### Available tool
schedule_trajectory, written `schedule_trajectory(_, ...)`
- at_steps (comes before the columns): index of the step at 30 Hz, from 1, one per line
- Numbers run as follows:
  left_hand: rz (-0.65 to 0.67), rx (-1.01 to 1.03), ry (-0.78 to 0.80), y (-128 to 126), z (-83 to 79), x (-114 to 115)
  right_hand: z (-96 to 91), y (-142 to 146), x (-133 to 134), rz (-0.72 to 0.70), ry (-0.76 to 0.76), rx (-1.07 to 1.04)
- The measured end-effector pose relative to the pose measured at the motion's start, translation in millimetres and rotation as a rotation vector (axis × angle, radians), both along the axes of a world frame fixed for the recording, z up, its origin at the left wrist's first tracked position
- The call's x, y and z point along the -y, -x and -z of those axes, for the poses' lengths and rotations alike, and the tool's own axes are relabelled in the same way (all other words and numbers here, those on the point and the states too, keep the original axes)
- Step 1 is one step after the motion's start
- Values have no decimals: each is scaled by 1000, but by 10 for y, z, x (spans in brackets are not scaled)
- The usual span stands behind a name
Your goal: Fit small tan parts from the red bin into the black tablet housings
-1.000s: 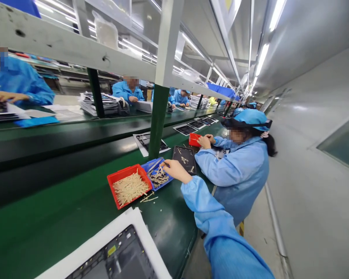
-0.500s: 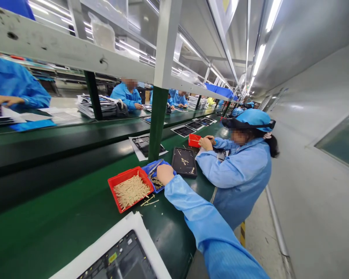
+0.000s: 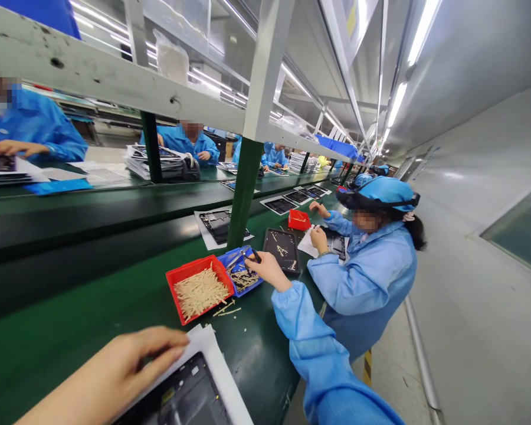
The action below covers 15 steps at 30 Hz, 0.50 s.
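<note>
L hand [image 3: 110, 375] spread at white sheet [image 3: 212, 360] edge; R hand [image 3: 268, 270] pinching dark tool [image 3: 256, 255] by blue tray [image 3: 248, 287] rim.

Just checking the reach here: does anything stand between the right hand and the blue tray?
Nothing visible does. The right hand sits at the edge of the blue tray, a dark slim tool reaching over it. The red tray lies on its far side.

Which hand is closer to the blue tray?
The right hand is closer, right at the edge of the blue tray. The left hand is farther away, low down by the white paper.
</note>
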<state>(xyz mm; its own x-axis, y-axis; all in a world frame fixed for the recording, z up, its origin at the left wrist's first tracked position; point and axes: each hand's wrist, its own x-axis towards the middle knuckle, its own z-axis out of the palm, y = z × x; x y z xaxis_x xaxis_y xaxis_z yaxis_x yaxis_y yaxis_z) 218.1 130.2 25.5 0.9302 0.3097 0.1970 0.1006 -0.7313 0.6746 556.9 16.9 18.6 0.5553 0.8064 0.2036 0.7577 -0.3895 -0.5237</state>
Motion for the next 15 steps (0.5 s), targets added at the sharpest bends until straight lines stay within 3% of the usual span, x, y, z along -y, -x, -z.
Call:
schedule_trajectory(2,-86,-78,501,-450,-76,-99,62,-3,-4,-27,-85,-15)
schedule_trajectory(5,-155,-75,682,-1128,-139,-164,132,49,-17,-39,-207,19)
schedule_trajectory(8,-208,-40,854,-1611,-102,-109,179,130,-3,-50,-294,106)
schedule_trajectory(11,-235,6,990,-1847,-29,-24,220,190,24,-99,-315,191)
schedule_trajectory(15,-243,36,1079,-1924,70,-17,251,228,46,-152,-286,255)
